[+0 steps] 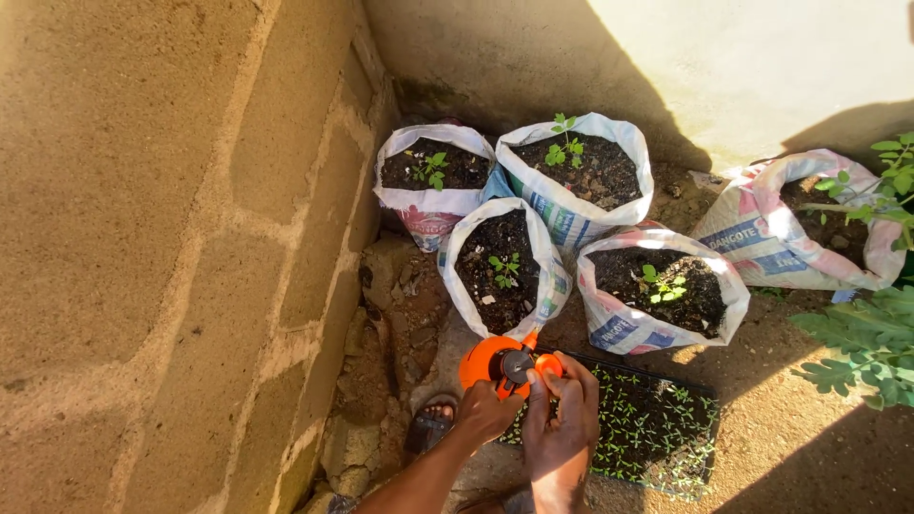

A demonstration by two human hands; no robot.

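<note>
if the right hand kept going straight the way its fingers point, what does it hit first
The right hand points up-frame and already touches the orange sprayer. Beyond that, likely the soil-filled white bag with a seedling, though depth is unclear from above.

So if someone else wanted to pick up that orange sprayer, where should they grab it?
Probably by the orange top of the orange sprayer, coming from above and from the wall side. The left hand and right hand already cover its near side, and the black seedling tray lies to its right. Its body below is hidden, so a lower grip cannot be judged.
</note>
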